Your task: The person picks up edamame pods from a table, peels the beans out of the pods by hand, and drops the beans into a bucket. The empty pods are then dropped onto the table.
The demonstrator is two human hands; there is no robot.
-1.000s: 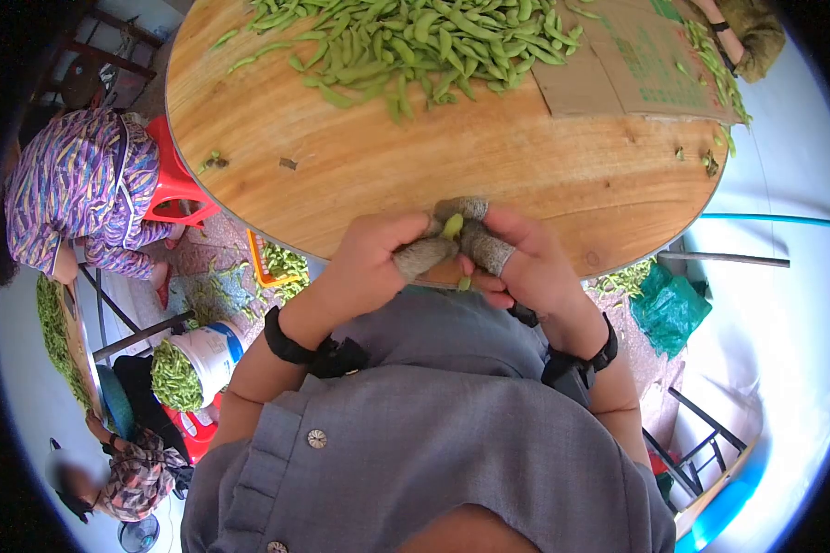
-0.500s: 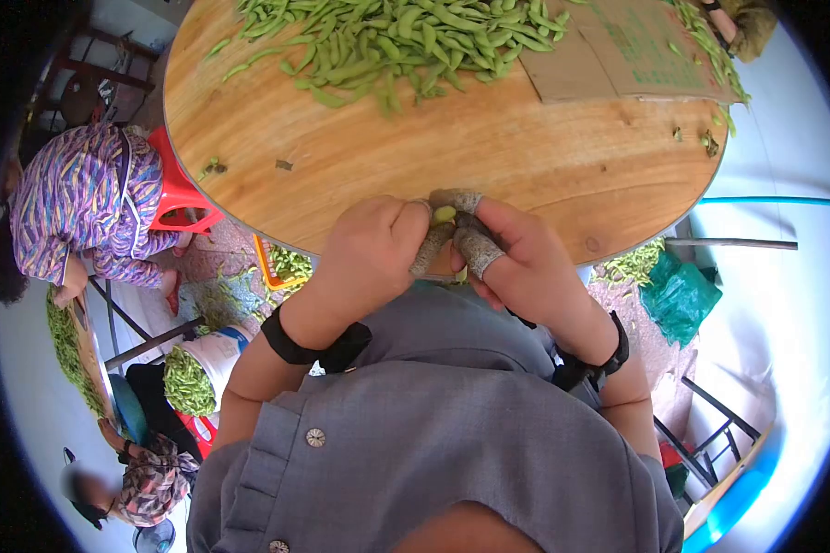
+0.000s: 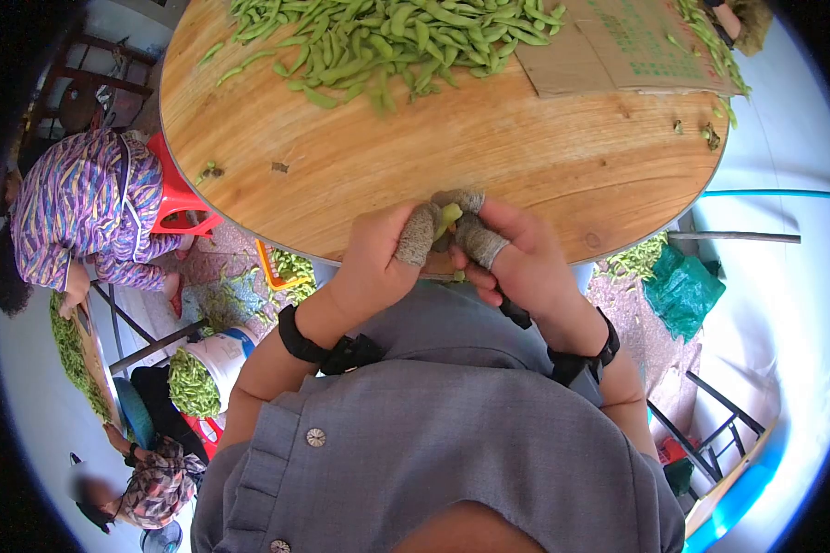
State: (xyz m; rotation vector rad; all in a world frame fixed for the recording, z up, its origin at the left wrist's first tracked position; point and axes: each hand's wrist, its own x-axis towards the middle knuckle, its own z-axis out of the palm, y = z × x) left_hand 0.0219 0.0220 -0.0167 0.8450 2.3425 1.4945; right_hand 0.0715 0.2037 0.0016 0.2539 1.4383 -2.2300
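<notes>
At the near edge of the round wooden table, my left hand and my right hand meet in front of my body. Grey-brown knitted covers wrap the thumbs and some fingertips. Between the thumbs shows a green soybean pod, pinched by both hands and partly hidden by the covered fingers. Its lower part cannot be made out. Farther back on the tabletop lies a heap of green pods.
Flattened cardboard lies at the table's back right. Lower left stands a white bucket of pods. A person in patterned clothes sits left on a red stool; another person works below. A green bag is on the floor, right.
Both hands have shifted slightly and the thumbs have moved. More of the green pod shows between them now. The heap on the table looks the same.
</notes>
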